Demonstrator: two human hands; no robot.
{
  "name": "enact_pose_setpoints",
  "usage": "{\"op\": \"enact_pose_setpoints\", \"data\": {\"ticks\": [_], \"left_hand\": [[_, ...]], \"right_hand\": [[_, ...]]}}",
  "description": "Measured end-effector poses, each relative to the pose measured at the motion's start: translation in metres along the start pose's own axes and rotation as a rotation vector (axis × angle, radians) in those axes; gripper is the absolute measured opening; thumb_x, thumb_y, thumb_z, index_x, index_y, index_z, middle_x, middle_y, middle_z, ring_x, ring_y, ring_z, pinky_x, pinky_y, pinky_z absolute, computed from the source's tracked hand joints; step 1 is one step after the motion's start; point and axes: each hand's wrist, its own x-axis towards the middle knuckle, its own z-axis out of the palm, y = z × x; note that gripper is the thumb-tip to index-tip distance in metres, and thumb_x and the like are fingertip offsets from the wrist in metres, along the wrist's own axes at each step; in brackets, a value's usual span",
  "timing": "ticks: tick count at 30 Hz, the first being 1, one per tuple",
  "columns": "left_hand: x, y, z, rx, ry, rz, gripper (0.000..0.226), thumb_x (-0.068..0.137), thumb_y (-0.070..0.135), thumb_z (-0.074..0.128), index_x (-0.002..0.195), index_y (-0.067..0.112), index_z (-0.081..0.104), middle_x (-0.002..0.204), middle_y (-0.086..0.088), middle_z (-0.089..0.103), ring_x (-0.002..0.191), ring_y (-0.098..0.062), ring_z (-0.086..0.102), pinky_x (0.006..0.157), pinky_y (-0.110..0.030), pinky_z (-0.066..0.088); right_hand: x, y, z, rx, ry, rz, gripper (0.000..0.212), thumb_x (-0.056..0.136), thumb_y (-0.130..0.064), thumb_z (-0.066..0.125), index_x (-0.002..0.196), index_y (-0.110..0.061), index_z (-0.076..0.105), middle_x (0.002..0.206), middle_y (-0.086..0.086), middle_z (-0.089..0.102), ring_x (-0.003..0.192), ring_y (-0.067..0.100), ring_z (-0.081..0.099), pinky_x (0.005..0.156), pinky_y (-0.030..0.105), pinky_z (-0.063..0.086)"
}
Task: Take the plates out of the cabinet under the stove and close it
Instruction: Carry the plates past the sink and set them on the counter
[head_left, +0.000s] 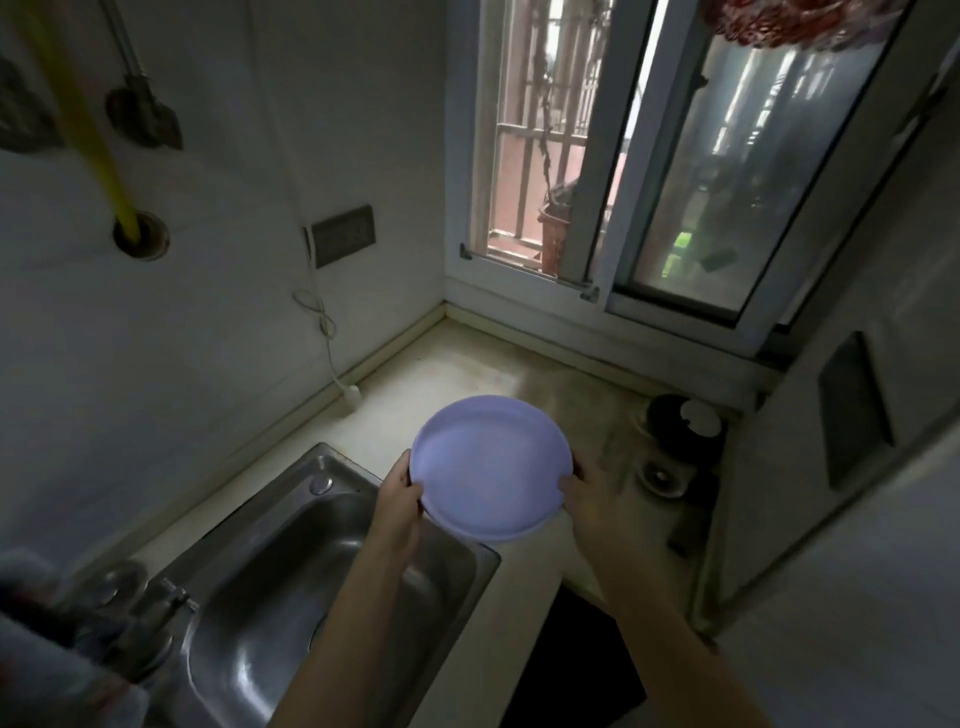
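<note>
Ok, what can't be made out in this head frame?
- Cabinet under the stove: hidden below the counter; only a dark gap shows, door state unclear.
- Plate: whether one or a stack, the top face hides it.
- Left hand and right hand: fingers under the rim hidden.
- Bottom-left corner: blurred.

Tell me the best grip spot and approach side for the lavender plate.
Judging from the head view, grip the plate at its raised rim, at two opposite edges, coming in from the sides. It is round, shallow and held roughly level above the counter, so only the rim offers purchase. The left hand and right hand hold it that way.
</note>
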Motion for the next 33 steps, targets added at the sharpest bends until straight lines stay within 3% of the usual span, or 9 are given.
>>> {"op": "enact_pose_setpoints", "data": {"ticks": [3,8,14,21,26,28,33], "left_hand": [[0.041,0.001,-0.001,0.021,0.009,0.008,0.042,0.09,-0.007,0.039,0.127,0.01,0.051,0.117,-0.013,0.059,0.108,-0.03,0.056,0.081,-0.038,0.053],[0.11,-0.008,-0.001,0.023,0.106,-0.038,0.04,0.088,-0.012,0.036,0.115,0.012,0.055,0.111,-0.013,0.059,0.105,-0.03,0.056,0.085,-0.043,0.052],[0.186,-0.035,-0.002,0.03,0.193,-0.108,0.045,0.085,-0.017,0.036,0.116,0.008,0.056,0.105,-0.008,0.062,0.1,-0.027,0.056,0.078,-0.036,0.047],[0.241,-0.063,-0.008,0.047,0.253,-0.127,0.044,0.083,-0.015,0.044,0.112,0.015,0.058,0.107,-0.007,0.064,0.1,-0.025,0.058,0.083,-0.042,0.052],[0.264,-0.079,-0.009,0.036,0.3,-0.154,0.047,0.082,-0.016,0.044,0.116,0.015,0.057,0.106,-0.004,0.064,0.094,-0.016,0.06,0.076,-0.037,0.05],[0.268,-0.084,-0.01,0.036,0.311,-0.155,0.049,0.082,-0.016,0.043,0.122,0.012,0.055,0.11,-0.006,0.063,0.095,-0.016,0.06,0.074,-0.035,0.05],[0.273,-0.089,-0.007,0.06,0.338,-0.109,0.048,0.083,-0.012,0.044,0.121,0.015,0.056,0.112,-0.005,0.064,0.101,-0.019,0.061,0.077,-0.036,0.053]], "right_hand": [[0.048,0.009,0.014,-0.066,0.007,0.021,0.042,0.095,0.006,0.041,0.137,0.006,0.038,0.135,0.023,0.048,0.127,0.039,0.044,0.097,0.041,0.041],[0.118,0.024,0.033,-0.144,-0.073,0.099,0.04,0.096,0.003,0.038,0.137,0.006,0.038,0.137,0.025,0.046,0.128,0.042,0.042,0.104,0.045,0.036],[0.19,0.045,0.053,-0.147,-0.008,0.104,0.04,0.09,0.01,0.043,0.129,0.002,0.05,0.125,0.025,0.058,0.115,0.042,0.053,0.093,0.056,0.046],[0.258,0.079,0.072,-0.184,0.017,0.174,0.036,0.083,0.008,0.047,0.115,-0.003,0.06,0.108,0.016,0.064,0.102,0.034,0.058,0.078,0.042,0.049],[0.288,0.099,0.083,-0.275,0.024,0.164,0.035,0.075,0.013,0.043,0.099,-0.001,0.064,0.09,0.013,0.064,0.09,0.03,0.058,0.073,0.044,0.05],[0.296,0.106,0.086,-0.302,0.037,0.171,0.033,0.077,0.01,0.045,0.102,0.0,0.065,0.094,0.014,0.066,0.092,0.029,0.059,0.071,0.036,0.048],[0.303,0.115,0.09,-0.292,0.088,0.173,0.036,0.08,0.006,0.047,0.108,-0.006,0.065,0.096,0.008,0.064,0.091,0.023,0.057,0.074,0.032,0.045]]}}
